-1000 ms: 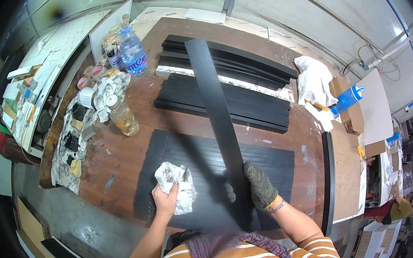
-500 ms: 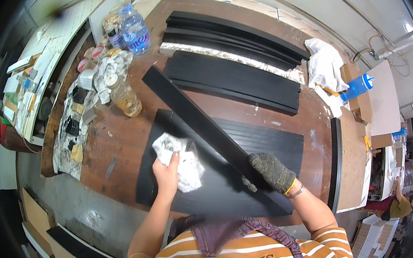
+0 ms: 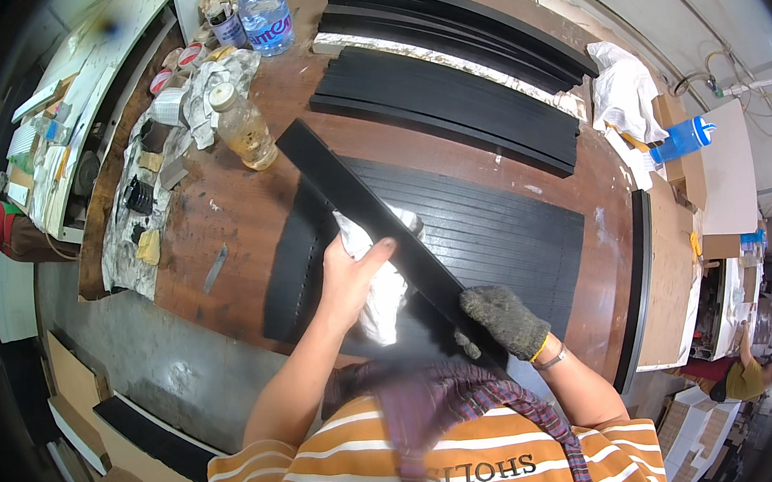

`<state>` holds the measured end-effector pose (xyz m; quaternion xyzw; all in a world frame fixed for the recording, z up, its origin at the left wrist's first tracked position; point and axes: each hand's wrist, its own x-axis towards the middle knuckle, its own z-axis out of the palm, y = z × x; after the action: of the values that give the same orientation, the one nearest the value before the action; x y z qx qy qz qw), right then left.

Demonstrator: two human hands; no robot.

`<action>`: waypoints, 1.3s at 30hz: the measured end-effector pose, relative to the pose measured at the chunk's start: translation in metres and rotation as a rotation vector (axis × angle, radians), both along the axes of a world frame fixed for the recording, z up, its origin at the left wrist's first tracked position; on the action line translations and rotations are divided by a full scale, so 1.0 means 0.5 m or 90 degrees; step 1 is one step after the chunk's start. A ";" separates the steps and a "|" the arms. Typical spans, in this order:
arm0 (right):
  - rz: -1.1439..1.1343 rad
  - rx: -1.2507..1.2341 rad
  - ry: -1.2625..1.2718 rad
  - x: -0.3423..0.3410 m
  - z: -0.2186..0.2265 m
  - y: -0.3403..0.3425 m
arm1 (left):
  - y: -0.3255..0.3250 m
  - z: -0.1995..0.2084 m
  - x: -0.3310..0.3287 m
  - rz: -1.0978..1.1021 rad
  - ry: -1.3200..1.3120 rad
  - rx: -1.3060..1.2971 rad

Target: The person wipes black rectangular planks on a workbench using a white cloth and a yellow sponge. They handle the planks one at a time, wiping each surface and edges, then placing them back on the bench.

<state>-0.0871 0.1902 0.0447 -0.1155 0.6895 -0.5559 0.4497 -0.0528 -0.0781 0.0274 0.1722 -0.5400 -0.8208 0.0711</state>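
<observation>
A long black strip (image 3: 374,210) slants in front of me, its far end up and to the left, its near end by my body. My right hand (image 3: 508,322), in a dark grey knitted glove, is closed round the strip near its lower end. My bare left hand (image 3: 348,276) is closed on a white cloth (image 3: 382,305) at the strip's left edge, thumb against the strip. Part of the cloth and the fingers are hidden behind the strip. Beneath them, a row of black strips (image 3: 495,231) lies side by side on the brown table (image 3: 217,196).
More black strips (image 3: 448,107) are stacked at the back, by a white-flecked bar (image 3: 444,61). At the left stand a jar of amber liquid (image 3: 244,134) and a large clear bottle (image 3: 265,17). A white rag (image 3: 623,92) and blue bottle (image 3: 685,139) are at the right.
My left hand has moved right and up, bringing the white cloth from beside the black strip to against it, partly behind it. My right hand keeps its grip. The view has shifted slightly.
</observation>
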 end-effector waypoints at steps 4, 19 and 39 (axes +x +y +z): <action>-0.052 -0.007 0.000 0.037 -0.023 0.006 | -0.001 -0.003 -0.001 -0.007 0.001 0.017; 0.003 0.025 0.124 0.074 -0.002 0.020 | 0.001 -0.007 0.035 -0.033 0.028 0.059; -0.102 0.148 0.250 0.110 -0.045 0.045 | 0.026 0.120 -0.040 0.049 0.304 -0.856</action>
<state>-0.0320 0.2129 0.0222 -0.1137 0.8298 -0.4739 0.2718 -0.0730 -0.0652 0.0872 -0.0744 -0.8923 -0.3223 0.3073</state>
